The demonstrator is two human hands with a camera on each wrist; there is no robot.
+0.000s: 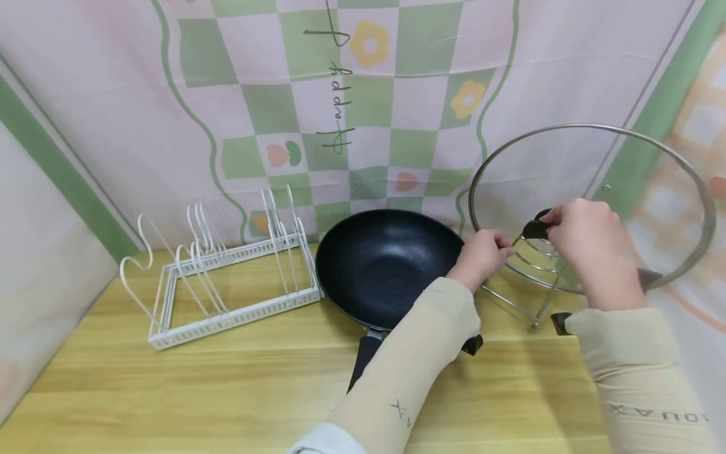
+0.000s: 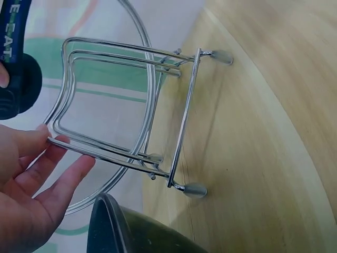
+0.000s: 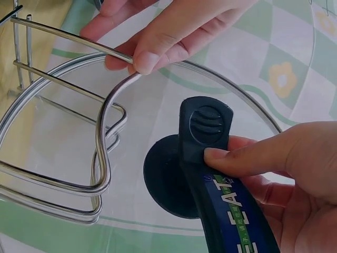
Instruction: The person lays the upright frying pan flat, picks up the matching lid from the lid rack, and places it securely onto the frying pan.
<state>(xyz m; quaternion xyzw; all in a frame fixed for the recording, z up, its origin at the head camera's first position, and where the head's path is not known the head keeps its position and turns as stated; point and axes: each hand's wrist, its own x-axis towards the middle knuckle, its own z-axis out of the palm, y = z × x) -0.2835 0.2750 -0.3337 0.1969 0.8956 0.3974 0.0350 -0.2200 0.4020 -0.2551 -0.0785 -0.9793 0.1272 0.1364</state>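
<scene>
In the head view my left hand [image 1: 479,257] reaches over the right edge of the black wok [image 1: 388,268]. Its thumb and fingers pinch one upper wire of a small metal wire rack [image 2: 185,118], which stands on the wooden table. With my right hand [image 1: 595,249] I hold the black handle [image 3: 208,132] of a large glass lid. The lid's metal rim [image 1: 592,127] rises upright behind the rack wires. In the right wrist view, thumb and fingers grip the handle, which has lettering along it and a round black base [image 3: 166,176].
A white slotted rack [image 1: 235,323] with curved wire dividers stands left of the wok. The wok's handle [image 1: 365,356] points to the front beside the left sleeve. Small black pieces [image 1: 560,323] show near the sleeves. A patterned cloth [image 1: 368,101] hangs behind the wooden table [image 1: 198,391].
</scene>
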